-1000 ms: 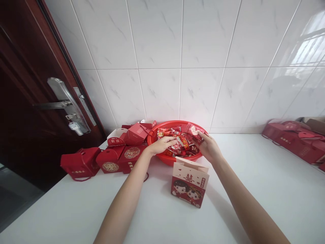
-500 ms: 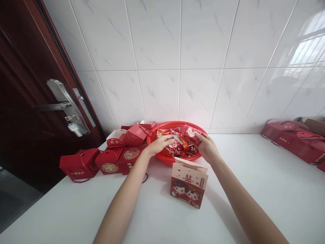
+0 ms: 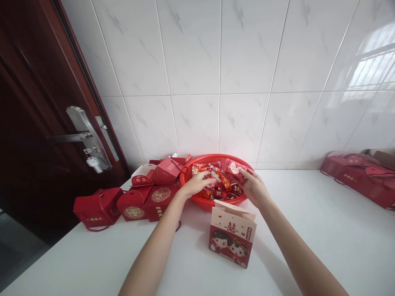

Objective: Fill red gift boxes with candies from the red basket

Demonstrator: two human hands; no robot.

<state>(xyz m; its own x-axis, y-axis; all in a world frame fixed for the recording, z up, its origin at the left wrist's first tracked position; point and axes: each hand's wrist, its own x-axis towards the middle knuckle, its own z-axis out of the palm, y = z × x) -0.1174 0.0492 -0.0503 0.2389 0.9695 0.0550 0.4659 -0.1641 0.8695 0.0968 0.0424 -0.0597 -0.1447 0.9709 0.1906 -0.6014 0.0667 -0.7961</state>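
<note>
A red plastic basket (image 3: 202, 203) on the white table holds many wrapped sweets (image 3: 225, 181) in red, gold and pink. My left hand (image 3: 196, 184) reaches over its left side, fingers apart among the sweets, beside a wrapper with a silvery edge (image 3: 216, 176). At the basket's right side, my right hand (image 3: 255, 189) pinches a pink candy packet (image 3: 233, 167) with a pale heart on it. In front of the basket stands an open-topped red and cream paper gift box (image 3: 232, 240) printed with two cartoon faces.
Several red gift boxes (image 3: 132, 201) with cord handles are piled left of the basket. More red boxes (image 3: 358, 174) line the wall at the far right. A dark red door (image 3: 37, 123) with a metal handle and keys stands at the left. White tiles (image 3: 194, 123) cover the wall behind.
The whole view has shifted, so everything sits slightly lower in the picture. My left hand's fingers have spread a little among the sweets. My right hand still has the pink packet.
</note>
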